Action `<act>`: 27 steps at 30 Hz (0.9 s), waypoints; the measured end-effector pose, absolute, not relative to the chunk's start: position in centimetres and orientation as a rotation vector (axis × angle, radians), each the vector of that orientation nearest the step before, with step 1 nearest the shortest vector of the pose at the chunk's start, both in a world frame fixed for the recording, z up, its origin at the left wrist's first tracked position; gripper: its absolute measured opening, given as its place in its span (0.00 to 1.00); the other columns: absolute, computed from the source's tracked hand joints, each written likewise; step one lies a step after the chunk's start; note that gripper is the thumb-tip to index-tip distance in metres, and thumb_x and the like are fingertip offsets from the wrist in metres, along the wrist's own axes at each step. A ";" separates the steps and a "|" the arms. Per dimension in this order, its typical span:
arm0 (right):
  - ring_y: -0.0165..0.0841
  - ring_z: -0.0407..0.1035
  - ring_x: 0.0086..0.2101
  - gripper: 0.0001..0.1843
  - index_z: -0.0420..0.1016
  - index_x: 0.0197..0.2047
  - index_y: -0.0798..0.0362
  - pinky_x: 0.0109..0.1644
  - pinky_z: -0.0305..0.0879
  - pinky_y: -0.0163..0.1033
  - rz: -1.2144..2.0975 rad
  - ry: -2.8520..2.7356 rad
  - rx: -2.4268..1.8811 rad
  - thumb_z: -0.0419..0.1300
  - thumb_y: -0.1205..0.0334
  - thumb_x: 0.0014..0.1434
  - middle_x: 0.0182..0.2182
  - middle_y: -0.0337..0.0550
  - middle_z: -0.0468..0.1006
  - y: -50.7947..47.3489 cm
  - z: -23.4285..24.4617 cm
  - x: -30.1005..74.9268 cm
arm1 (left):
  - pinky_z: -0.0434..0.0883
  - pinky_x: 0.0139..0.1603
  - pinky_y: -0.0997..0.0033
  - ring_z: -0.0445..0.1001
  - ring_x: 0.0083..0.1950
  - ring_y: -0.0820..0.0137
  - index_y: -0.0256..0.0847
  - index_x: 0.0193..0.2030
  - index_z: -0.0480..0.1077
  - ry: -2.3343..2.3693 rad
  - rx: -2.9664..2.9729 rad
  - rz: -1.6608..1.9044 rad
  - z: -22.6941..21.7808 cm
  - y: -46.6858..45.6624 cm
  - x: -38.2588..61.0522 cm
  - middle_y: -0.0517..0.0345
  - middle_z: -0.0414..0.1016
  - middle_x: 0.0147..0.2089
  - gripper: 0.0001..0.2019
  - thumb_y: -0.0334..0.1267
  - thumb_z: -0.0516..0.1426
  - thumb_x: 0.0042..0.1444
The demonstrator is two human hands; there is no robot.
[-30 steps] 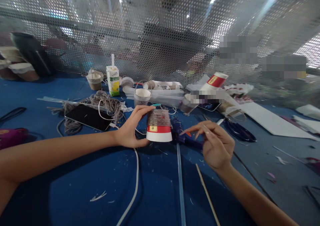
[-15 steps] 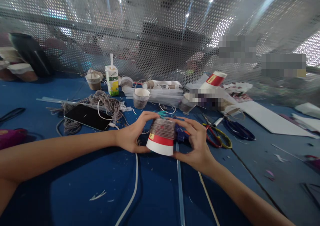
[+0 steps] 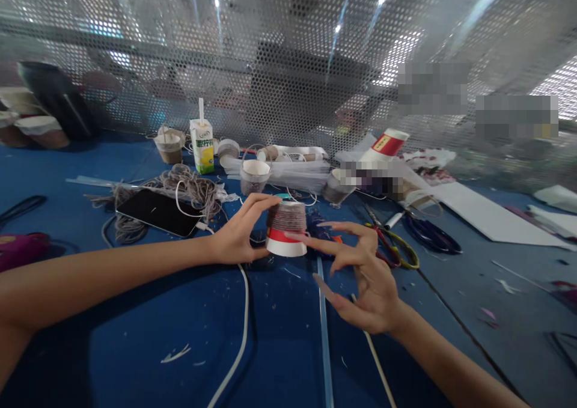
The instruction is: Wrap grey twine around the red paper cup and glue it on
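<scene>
An upside-down paper cup, white at its rim with a red band, has grey-brown yarn wound around its narrower upper part. My left hand grips the cup from the left, thumb low and fingers at the top. To the right, my right hand is open with its fingers spread. Its index fingertip reaches the red band; whether it presses on it I cannot tell. Something teal shows at the top of the cup. Behind the cup lies a dark blue object, partly hidden.
A phone lies by tangled yarn at left. Behind stand a drink carton and a small yarn-covered basket. Scissors lie at right. A white cable and a translucent stick run toward me.
My right hand has let go of the cup and drawn back to the right and down, fingers spreading. The cup has shifted slightly up and left in my left hand.
</scene>
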State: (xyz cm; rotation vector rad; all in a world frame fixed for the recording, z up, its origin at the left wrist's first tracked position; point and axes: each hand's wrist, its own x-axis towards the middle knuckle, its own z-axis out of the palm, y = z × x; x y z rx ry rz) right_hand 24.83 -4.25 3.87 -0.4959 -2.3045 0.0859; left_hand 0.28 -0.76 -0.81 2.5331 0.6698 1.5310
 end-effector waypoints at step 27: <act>0.45 0.63 0.43 0.06 0.65 0.36 0.45 0.46 0.59 0.56 0.117 -2.277 -0.541 0.53 0.67 0.56 0.46 0.39 0.81 -4.2 3.9 25.4 | 0.70 0.57 0.50 0.65 0.59 0.56 0.43 0.66 0.50 0.681 2.514 1.525 -0.7 -0.7 0.1 0.43 0.61 0.57 0.40 0.34 0.63 0.48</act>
